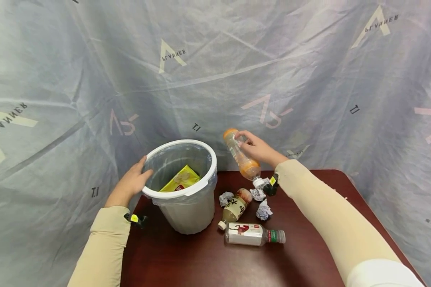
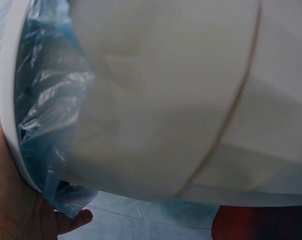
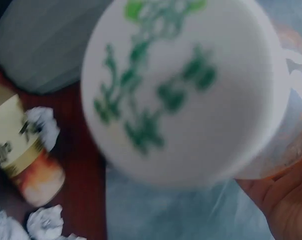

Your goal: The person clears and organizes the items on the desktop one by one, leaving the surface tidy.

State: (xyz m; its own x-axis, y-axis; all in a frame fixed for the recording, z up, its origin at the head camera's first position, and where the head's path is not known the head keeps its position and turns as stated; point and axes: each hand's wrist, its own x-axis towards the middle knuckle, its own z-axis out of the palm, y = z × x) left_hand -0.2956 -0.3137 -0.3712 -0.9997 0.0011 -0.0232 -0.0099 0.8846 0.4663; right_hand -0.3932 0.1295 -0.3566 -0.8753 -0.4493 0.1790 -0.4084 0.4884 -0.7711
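Note:
My left hand [image 1: 131, 181] grips the white rim of a trash can [image 1: 186, 215] at its left side. A clear bag lines the can, and its bluish edge [image 2: 56, 115] folds over the outside in the left wrist view. Inside lies a yellow package [image 1: 181, 179]. To the right of the can, my right hand [image 1: 256, 148] holds an orange-and-clear plastic bottle [image 1: 242, 155] above the table, tilted with its white cap [image 1: 258, 183] downward. That cap, printed with green marks, fills much of the right wrist view, partly blurred.
On the dark red table [image 1: 186, 259] lie a labelled brownish drink bottle [image 1: 236, 205] and a clear bottle with a white label [image 1: 249, 234]. Several crumpled paper balls [image 1: 263, 210] are scattered around them. A grey printed sheet [image 1: 208, 79] hangs behind the table.

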